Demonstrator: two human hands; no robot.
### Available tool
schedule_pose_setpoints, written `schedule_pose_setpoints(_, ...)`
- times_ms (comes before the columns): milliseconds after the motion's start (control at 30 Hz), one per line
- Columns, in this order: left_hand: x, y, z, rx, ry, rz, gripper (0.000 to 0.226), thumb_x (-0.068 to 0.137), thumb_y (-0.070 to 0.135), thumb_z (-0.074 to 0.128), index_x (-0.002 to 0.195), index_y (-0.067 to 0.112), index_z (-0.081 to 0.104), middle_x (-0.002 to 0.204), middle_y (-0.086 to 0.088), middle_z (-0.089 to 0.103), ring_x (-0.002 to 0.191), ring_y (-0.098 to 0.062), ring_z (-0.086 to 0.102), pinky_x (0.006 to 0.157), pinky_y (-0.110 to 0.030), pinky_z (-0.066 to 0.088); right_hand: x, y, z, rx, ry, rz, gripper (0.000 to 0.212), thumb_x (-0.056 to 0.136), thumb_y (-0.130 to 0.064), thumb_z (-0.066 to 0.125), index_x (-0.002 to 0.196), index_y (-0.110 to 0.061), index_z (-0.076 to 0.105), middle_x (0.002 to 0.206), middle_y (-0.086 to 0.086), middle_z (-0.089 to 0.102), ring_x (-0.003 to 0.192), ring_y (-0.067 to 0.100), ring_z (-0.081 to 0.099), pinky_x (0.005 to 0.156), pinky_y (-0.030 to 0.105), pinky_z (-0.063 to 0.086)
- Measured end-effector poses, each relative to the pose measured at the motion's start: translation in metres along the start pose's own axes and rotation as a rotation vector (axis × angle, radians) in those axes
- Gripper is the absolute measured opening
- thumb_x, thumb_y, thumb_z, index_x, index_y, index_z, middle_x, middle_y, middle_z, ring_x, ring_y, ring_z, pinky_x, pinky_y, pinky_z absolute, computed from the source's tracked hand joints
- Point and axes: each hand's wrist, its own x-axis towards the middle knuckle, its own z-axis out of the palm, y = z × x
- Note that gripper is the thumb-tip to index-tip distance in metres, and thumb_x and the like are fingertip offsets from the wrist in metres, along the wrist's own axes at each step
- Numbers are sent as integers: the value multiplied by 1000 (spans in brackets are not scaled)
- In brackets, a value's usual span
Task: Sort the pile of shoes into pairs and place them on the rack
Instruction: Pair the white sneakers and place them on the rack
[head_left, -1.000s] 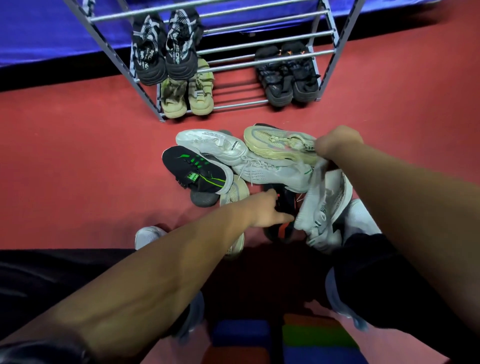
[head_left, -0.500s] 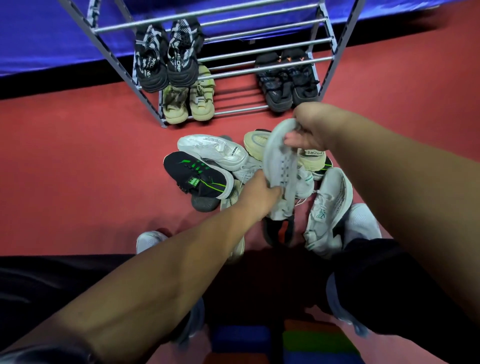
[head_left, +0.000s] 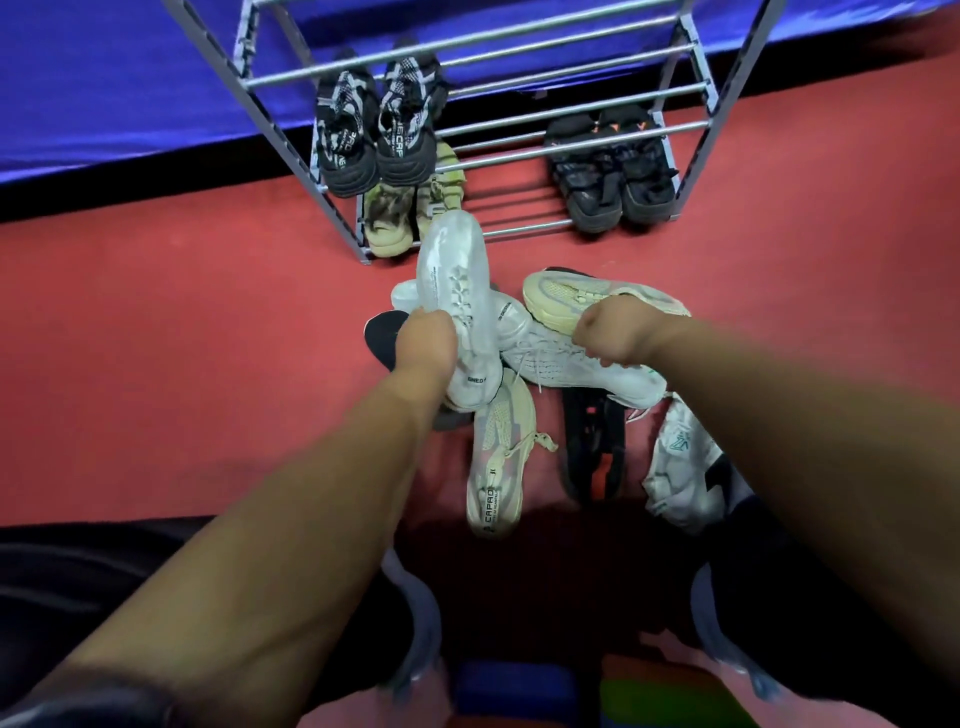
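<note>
While left hand (head_left: 426, 345) fingers (head_left: 435, 323) clamp a white shoe (head_left: 457, 280), toe pointing past them at the rack (head_left: 524, 229), right hand (head_left: 615, 335) fingers curl onto the shoe pile (head_left: 561, 359) directly beneath; their hold: cannot tell.

free: red floor (head_left: 182, 364) left of shoe pile (head_left: 571, 358), rack (head_left: 347, 228) mid-shelves | blocked: pile crowds rack front

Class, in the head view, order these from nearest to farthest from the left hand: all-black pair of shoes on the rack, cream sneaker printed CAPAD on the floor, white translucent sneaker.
1. White translucent sneaker: gripped by the left hand.
2. Cream sneaker printed CAPAD: on the floor, close below.
3. All-black pair of shoes: right end of the rack.
</note>
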Motion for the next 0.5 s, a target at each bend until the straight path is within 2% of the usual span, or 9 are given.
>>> schedule_pose_setpoints(67, 8, -14, -6, 55, -31, -75, 31, 102, -1, 49, 128, -5, 65, 136, -23, 62, 126, -37, 60, 101, -38, 49, 0, -4, 1, -134, 58, -30, 23, 99, -13, 47, 97, -5, 69, 98, 13, 71, 89, 32, 62, 72, 34, 46)
schedule_pose_setpoints(100, 13, -22, -5, 100, -59, -125, 34, 101, 3, 52, 131, -4, 64, 136, -23, 63, 127, -38, 61, 102, -40, 51, 1, -3, 2, -187, 76, -37, 24, 100, -13, 46, 96, -6, 69, 98, 13, 70, 90, 32, 61, 72, 32, 43)
schedule_pose_setpoints(167, 18, -39, -4, 56, -136, -162, 43, 87, 20, 59, 126, 3, 67, 129, -20, 70, 121, -40, 67, 98, -44, 55, 5, 2, 4, -263, 77, -43, 27, 101, -15, 45, 101, -6, 70, 103, 14, 71, 96, 32, 63, 76, 32, 46)
schedule_pose_setpoints(233, 35, -57, 1, -85, -160, -175, 50, 73, 36, 58, 113, 10, 71, 119, -19, 75, 109, -38, 72, 96, -45, 59, 9, 8, 7, -315, 49, -36, 30, 101, -19, 46, 108, -8, 73, 111, 13, 73, 105, 32, 66, 88, 34, 53)
schedule_pose_setpoints(300, 46, -67, 5, -125, -193, -150, 51, 70, 50, 58, 105, 14, 71, 108, -13, 77, 98, -33, 74, 92, -46, 61, 11, 14, 12, -372, 0, -34, 29, 98, -20, 49, 106, -11, 75, 109, 11, 74, 105, 32, 67, 93, 37, 56)
schedule_pose_setpoints(433, 13, -44, -5, -104, -188, -115, 82, 62, 82, 66, 115, 19, 66, 106, 2, 74, 99, -24, 71, 96, -43, 57, 12, 19, 21, -404, 4, -64, 27, 91, -19, 56, 109, -15, 75, 110, 8, 74, 105, 32, 66, 90, 37, 57)
schedule_pose_setpoints(500, 14, -46, -1, -68, -205, -87, 108, 45, 91, 77, 126, 19, 64, 114, 5, 73, 104, -20, 70, 98, -42, 58, 13, 16, 26, -394, -7, -78, 32, 88, -16, 56, 113, -14, 76, 114, 9, 76, 109, 32, 67, 94, 41, 57)
